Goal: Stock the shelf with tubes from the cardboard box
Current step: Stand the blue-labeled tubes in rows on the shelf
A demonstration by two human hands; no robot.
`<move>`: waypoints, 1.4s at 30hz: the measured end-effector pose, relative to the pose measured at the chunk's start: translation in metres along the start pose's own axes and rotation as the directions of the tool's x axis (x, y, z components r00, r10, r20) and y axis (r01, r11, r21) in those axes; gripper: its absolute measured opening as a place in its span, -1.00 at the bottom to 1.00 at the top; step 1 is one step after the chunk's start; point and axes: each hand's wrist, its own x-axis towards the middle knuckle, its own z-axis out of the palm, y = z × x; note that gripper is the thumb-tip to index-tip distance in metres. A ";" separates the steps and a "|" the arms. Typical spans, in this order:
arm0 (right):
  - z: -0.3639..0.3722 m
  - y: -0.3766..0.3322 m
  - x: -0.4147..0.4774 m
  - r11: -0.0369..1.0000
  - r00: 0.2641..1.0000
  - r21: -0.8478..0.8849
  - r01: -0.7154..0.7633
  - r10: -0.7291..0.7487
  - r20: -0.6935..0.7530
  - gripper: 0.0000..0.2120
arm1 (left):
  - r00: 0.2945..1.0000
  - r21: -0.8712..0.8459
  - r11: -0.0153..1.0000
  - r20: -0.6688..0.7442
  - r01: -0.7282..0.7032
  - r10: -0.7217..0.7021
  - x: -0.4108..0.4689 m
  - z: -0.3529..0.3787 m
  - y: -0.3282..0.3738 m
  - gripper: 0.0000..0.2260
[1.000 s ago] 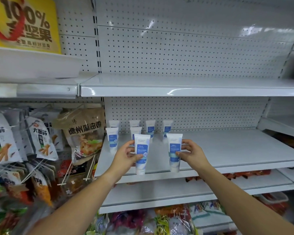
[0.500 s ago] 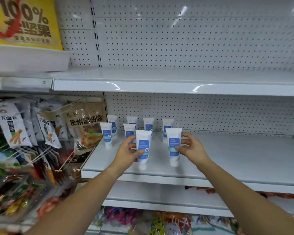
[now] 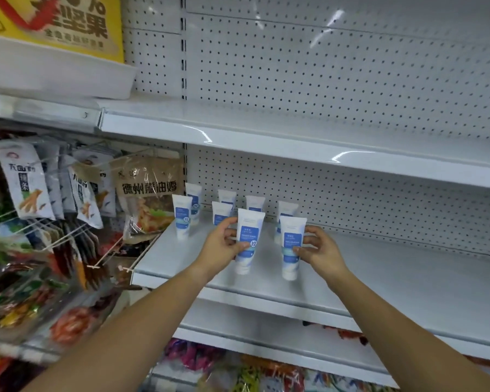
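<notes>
Where the white perforated metal back panel (image 3: 323,66) rises behind the bay, a glossy white metal upper shelf (image 3: 266,128) overhangs the smooth white metal shelf (image 3: 379,278) that carries the stock. To the left of that shelf, crinkled plastic snack packets (image 3: 26,188) hang on wire hooks, with a brown-and-clear bag (image 3: 149,193) nearest the shelf edge.

Two bare forearms reach up from below. The left hand (image 3: 219,246) grips a soft white plastic tube with a blue label (image 3: 248,239), thumb across the label front and fingers curled round the back. The tube leans slightly, flat crimped end up and round cap down. Just beside it, the right hand (image 3: 320,248) pinches a matching white and blue tube (image 3: 291,247) by its right side, fingertips on the label edge. Both caps sit low at the shelf surface near the front; whether they touch it cannot be told.

Behind the hands, six more white and blue tubes (image 3: 181,216) stand cap-down in two staggered rows close to the back panel, at the shelf's left end.
</notes>
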 end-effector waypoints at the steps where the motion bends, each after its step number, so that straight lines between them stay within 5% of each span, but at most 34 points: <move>1: 0.003 0.000 0.001 1.000 1.000 -0.011 0.004 -0.004 -0.001 -0.56 | 1.000 -0.006 1.000 0.002 -0.004 0.004 0.002 -0.001 -0.003 -0.50; 14: 0.012 0.021 0.041 1.000 0.996 0.016 -0.005 0.007 -0.091 -0.56 | 1.000 0.046 0.999 0.005 -0.027 0.027 0.051 0.001 -0.037 -0.52; 42: 0.003 0.052 0.105 1.000 1.000 0.026 -0.005 0.005 -0.004 -0.57 | 0.993 0.058 0.998 -0.118 0.007 -0.001 0.118 0.025 -0.092 -0.54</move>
